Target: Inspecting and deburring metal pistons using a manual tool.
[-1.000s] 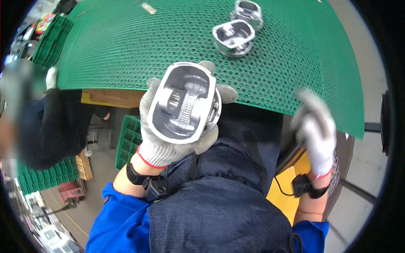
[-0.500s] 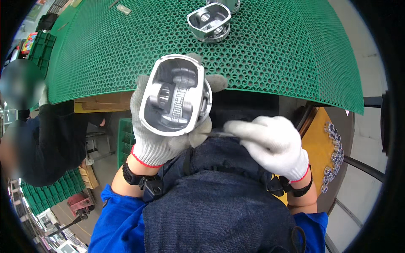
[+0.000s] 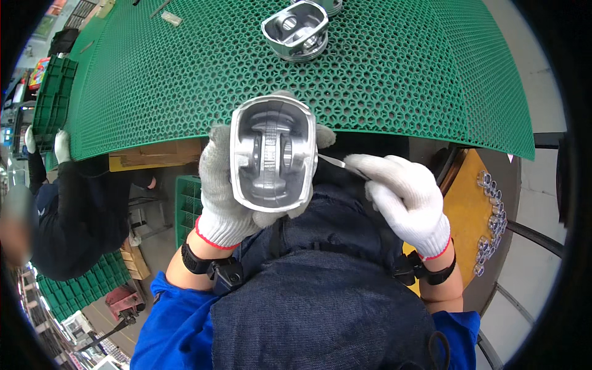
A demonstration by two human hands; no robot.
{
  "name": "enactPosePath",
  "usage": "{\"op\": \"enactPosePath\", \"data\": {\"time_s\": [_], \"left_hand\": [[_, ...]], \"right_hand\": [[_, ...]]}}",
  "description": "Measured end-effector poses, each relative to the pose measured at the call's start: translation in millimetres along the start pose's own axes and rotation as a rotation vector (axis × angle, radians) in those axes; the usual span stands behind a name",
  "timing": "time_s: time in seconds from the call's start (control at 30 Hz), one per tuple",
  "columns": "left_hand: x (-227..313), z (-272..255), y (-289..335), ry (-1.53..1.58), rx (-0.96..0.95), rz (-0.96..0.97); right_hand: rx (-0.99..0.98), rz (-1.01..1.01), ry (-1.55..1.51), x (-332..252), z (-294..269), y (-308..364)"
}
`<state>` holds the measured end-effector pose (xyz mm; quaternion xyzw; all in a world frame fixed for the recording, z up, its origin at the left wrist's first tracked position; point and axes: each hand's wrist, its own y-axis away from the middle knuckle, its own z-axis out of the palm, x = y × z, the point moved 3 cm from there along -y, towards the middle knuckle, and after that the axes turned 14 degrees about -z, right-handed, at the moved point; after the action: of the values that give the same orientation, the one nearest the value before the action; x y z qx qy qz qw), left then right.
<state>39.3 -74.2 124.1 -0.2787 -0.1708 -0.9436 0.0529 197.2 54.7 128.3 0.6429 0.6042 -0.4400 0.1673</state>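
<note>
A shiny metal engine piston [image 3: 269, 159] rests in my gloved left hand [image 3: 225, 185], its hollow underside turned up and the pin bores and ribbed middle showing. The fingers wrap round its outside; some of them are hidden behind it. In my gloved right hand [image 3: 404, 197], thumb and forefinger pinch a thin, pale blade-like tool [image 3: 333, 161]. Its tip reaches the right side of the piston; whether it touches cannot be made out. Past my hands, another piston [image 3: 297, 34] stands open side up on the green honeycomb mat [image 3: 394, 80], with one more partly seen behind it.
At the right, several small metal rings or pistons [image 3: 493, 222] line a yellow-brown surface [image 3: 465, 216]. Beyond the mat's left edge a co-worker's gloved hands [image 3: 61, 146] are at a green crate [image 3: 52, 102]. Another green crate [image 3: 188, 200] stands below the mat. A small clear piece [image 3: 171, 18] lies on the mat.
The piston has been turned more upright and shifted a little right. My right hand has moved slightly up, bringing the tool to the piston's side. The co-worker's hands are now at the crate.
</note>
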Motion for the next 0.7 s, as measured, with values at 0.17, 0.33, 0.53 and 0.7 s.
{"op": "enactPosePath", "data": {"time_s": [0.17,0.33,0.53,0.7], "left_hand": [[8.4,-13.0,-1.0,-0.139,0.016,0.106],[16.2,-5.6,5.3,-0.716,0.209,0.336],[19.1,-9.4,5.5,-1.026,0.076,0.515],[65.1,-51.1,6.4,-0.8,0.317,0.398]], "right_hand": [[-0.199,0.064,-0.095,-1.2,5.9,0.8],[-0.092,-0.042,-0.097,-1.6,-12.3,4.2],[-0.47,0.083,-0.178,-10.7,-10.6,-16.2],[-0.258,0.594,-0.449,-5.0,-17.7,-28.1]]}}
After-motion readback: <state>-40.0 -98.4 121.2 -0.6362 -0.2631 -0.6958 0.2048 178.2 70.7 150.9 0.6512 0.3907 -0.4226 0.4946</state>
